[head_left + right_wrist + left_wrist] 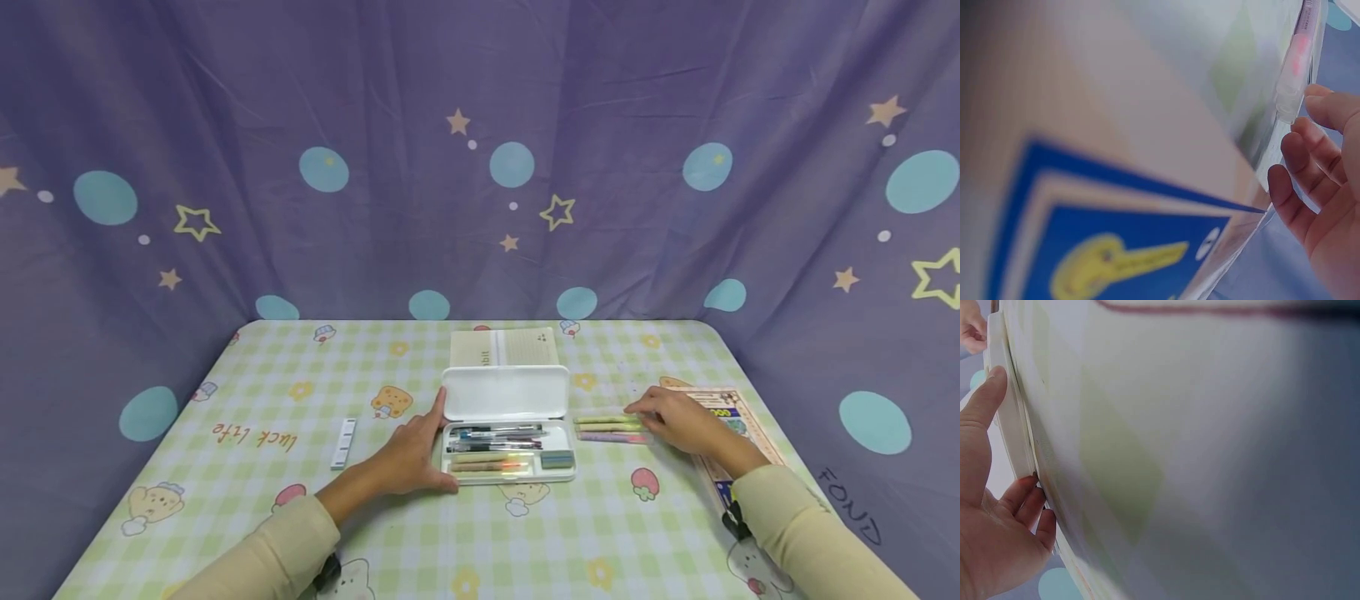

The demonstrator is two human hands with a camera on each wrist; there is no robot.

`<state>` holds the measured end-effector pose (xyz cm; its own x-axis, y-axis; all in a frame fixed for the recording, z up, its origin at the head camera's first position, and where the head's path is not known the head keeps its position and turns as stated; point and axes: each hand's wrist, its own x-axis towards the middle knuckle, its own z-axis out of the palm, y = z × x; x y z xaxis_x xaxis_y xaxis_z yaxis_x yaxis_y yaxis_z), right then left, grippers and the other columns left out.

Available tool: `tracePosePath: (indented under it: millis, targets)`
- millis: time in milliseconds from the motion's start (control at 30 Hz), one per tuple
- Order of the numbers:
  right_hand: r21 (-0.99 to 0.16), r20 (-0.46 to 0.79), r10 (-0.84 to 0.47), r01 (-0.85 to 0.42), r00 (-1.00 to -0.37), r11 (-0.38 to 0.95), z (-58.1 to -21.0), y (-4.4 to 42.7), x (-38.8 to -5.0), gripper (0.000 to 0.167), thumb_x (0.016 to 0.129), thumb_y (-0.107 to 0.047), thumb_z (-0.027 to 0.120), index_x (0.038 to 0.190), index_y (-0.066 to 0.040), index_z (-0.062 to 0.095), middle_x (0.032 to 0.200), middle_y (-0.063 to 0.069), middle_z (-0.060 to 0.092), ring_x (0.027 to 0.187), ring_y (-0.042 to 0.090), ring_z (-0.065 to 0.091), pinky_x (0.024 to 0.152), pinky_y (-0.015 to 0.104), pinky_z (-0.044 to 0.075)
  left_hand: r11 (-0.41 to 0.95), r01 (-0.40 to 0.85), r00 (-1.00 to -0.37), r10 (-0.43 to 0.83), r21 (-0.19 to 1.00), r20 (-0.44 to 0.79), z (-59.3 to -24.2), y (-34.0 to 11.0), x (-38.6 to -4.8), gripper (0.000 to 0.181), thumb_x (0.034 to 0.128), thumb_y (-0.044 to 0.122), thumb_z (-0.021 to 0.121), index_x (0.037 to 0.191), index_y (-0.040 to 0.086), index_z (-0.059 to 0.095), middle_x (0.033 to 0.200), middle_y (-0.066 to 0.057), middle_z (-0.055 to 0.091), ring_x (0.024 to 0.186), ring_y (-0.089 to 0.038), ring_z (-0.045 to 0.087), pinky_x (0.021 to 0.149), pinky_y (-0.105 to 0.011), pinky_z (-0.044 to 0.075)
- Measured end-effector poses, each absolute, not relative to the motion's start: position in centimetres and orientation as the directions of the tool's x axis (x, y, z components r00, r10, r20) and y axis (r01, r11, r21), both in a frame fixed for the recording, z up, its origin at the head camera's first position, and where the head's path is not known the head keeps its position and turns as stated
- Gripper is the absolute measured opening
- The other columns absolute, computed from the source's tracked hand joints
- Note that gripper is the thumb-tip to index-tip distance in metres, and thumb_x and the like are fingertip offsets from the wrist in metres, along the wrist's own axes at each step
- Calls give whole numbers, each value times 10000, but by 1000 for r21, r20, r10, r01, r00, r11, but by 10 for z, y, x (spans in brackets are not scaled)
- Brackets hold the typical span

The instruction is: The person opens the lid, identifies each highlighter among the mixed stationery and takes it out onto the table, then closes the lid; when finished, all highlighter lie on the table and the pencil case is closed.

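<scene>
A white pencil case [506, 393] lies with its lid raised, with several pens [495, 438], highlighters [489, 463] and a grey-green eraser [557, 459] inside. My left hand [408, 454] holds the case's left end, thumb at the front corner and fingers along the side toward the lid. In the left wrist view, the thumb and fingertips of the left hand [1007, 531] meet the case edge. To the right of the case lie several loose highlighters [609, 428]. My right hand [678, 419] is at their right ends, fingers slightly bent; the right wrist view shows a pink highlighter [1297, 59] beside its fingertips.
Behind the case lies a cream notebook [517, 346]. A small white strip with dark marks [343, 443] is on the left of the checked tablecloth [420, 550]. A colourful printed sheet or booklet [738, 417] lies under the right forearm. A purple curtain [390, 208] surrounds the table.
</scene>
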<state>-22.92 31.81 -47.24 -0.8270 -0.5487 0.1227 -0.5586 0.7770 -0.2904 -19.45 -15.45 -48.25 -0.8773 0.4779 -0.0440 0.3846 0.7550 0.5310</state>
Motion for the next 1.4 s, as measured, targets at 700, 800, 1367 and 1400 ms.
tracePosePath:
  millis: [700, 800, 1367, 1400]
  targets:
    - [-252, 192, -597, -627, -779, 737, -461, 302, -222, 255, 913, -34, 699, 1148, -102, 771, 989, 27, 700, 711, -7, 503, 609, 228, 432, 746, 391, -877, 480, 539, -27, -481, -156, -196, 1510, 627, 579, 922, 1631, 38, -67, 1366, -63, 613, 1231, -284, 554, 1033, -551, 420]
    - [-254, 210, -607, -642, -767, 723, -461, 292, -220, 256, 913, -39, 698, 1147, -112, 770, 989, 19, 703, 713, -15, 504, 616, 228, 438, 746, 396, -875, 484, 536, -27, -482, -155, -195, 1513, 627, 587, 919, 1630, 39, -73, 1369, -68, 611, 1222, -281, 557, 1030, -550, 424]
    - [-316, 230, -679, -713, -697, 626, -455, 220, -221, 235, 920, -92, 724, 1145, -139, 771, 923, -59, 682, 726, 0, 520, 674, 221, 469, 752, 388, -878, 477, 532, -34, -485, -156, -196, 1503, 638, 590, 912, 1635, 70, -84, 1406, -67, 588, 1239, -271, 546, 1050, -539, 415]
    - [-316, 225, -685, -717, -693, 622, -456, 217, -221, 234, 921, -95, 723, 1146, -137, 770, 916, -62, 675, 720, -3, 513, 673, 216, 466, 751, 389, -877, 479, 533, -35, -485, -156, -196, 1503, 638, 591, 911, 1635, 69, -86, 1407, -69, 587, 1239, -273, 545, 1049, -540, 415]
